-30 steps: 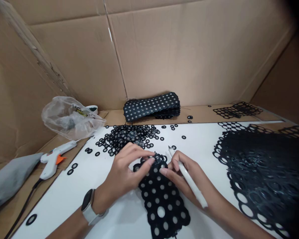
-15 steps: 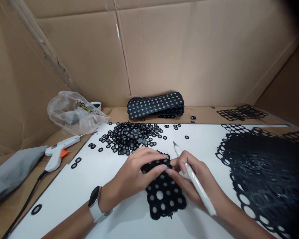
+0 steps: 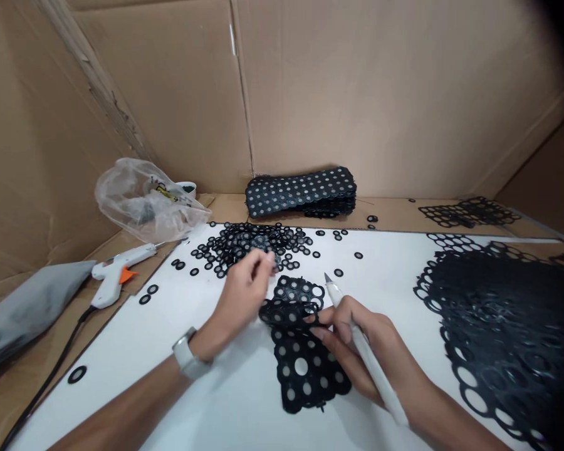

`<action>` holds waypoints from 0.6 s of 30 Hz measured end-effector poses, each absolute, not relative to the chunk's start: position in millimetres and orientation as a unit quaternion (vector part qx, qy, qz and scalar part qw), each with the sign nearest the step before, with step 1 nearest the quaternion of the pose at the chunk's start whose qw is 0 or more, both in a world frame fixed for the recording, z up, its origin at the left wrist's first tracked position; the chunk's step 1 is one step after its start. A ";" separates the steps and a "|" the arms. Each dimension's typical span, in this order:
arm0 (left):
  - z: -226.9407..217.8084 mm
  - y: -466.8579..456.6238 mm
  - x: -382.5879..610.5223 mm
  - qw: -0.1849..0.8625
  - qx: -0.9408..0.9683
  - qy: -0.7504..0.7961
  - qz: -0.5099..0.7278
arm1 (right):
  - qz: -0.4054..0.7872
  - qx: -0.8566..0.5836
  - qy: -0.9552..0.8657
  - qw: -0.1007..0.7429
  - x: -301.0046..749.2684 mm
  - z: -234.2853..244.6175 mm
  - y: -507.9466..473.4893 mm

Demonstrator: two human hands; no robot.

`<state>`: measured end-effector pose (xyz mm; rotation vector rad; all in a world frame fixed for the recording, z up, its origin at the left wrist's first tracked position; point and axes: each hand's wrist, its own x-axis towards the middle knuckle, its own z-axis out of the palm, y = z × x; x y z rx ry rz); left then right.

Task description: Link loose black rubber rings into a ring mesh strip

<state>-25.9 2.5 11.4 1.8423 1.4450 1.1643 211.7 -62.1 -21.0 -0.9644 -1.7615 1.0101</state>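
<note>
The right hand (image 3: 357, 344) has its grip clenched around a white craft knife (image 3: 371, 366), blade tip pointing far and slightly left; its fingertips (image 3: 317, 332) press on the black perforated sheet (image 3: 305, 373), which lies flat on the white bench (image 3: 169, 351) at near centre, its far end crumpled and lifted. The left hand (image 3: 242, 294), a pale watch (image 3: 185, 357) on its wrist, reaches to the far side of that sheet, with its fingertips drawn together at the near edge of the pile of small black rings (image 3: 249, 241); whether its grip holds a ring I cannot tell. Loose rings lie scattered around the pile. Beyond it, against the cardboard wall (image 3: 357, 94), sits a stack of dotted black sheets (image 3: 301, 188). On the right a big heap of black punched-out webbing (image 3: 502, 319) covers the bench. At far left lies a clear plastic bag (image 3: 141, 203); nearer, a white glue gun (image 3: 117, 275) with an orange trigger; beside it, further left, a grey pouch (image 3: 23, 310).
</note>
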 end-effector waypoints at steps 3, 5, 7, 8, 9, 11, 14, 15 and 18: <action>8.3 16.0 -40.9 0.196 0.700 0.559 0.400 | 0.418 -0.415 -0.688 0.424 213.9 -19.0 -57.6; 8.1 16.1 -42.6 0.160 0.723 0.549 0.387 | 0.430 -0.434 -0.662 0.435 215.0 -16.2 -52.0; 10.2 10.4 -38.0 0.141 0.741 0.526 0.392 | 0.452 -0.437 -0.630 0.455 215.9 -12.9 -45.6; 12.2 6.5 -34.6 0.145 0.752 0.505 0.398 | 0.464 -0.434 -0.616 0.466 216.5 -11.3 -42.6; 14.7 2.6 -31.3 0.159 0.763 0.478 0.405 | 0.474 -0.429 -0.604 0.475 217.3 -9.7 -40.1; 20.2 -4.0 -26.4 0.199 0.777 0.427 0.416 | 0.490 -0.420 -0.589 0.486 219.3 -7.4 -36.3; 25.2 -8.6 -24.0 0.224 0.784 0.388 0.430 | 0.504 -0.412 -0.580 0.489 222.1 -7.1 -33.8; 25.4 -9.1 -23.8 0.215 0.790 0.376 0.434 | 0.508 -0.412 -0.577 0.489 222.5 -7.8 -33.5; 21.7 -10.3 -21.7 0.153 0.829 0.316 0.436 | 0.525 -0.404 -0.566 0.491 220.8 -10.6 -33.7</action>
